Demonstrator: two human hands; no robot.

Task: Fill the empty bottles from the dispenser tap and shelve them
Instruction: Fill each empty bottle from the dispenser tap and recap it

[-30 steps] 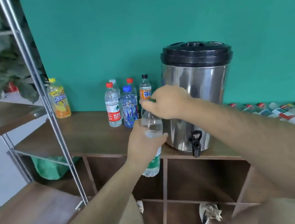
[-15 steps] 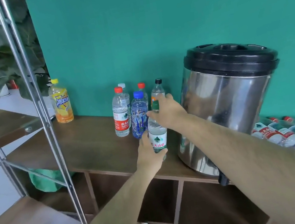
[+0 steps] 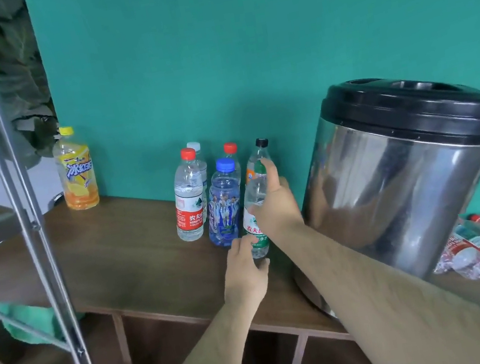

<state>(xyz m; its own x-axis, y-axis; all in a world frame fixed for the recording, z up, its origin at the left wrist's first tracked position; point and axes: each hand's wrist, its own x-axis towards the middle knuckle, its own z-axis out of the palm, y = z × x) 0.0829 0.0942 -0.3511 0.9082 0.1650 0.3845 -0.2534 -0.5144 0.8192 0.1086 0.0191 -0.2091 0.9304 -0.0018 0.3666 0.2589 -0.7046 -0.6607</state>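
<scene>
Shelving step, I'd say: the right hand point(image 3: 271, 205) has its fingers wrapped round the green-label bottle point(image 3: 257, 234) up top, the left hand point(image 3: 245, 274) cups its base, upright on the surface point(image 3: 116, 251), blue bottle point(image 3: 224, 207) just left of the fingers; next, release gently without toppling neighbours.

The left hand point(image 3: 243, 272) and right hand point(image 3: 271, 205) are showing bare, as are both forearms point(image 3: 379, 285), at six and four o'clock.

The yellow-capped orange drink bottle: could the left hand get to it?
Probably yes. The left hand holds the green-label bottle near its base, and only bare shelf top lies between it and the orange drink bottle; it must let go first.
</scene>
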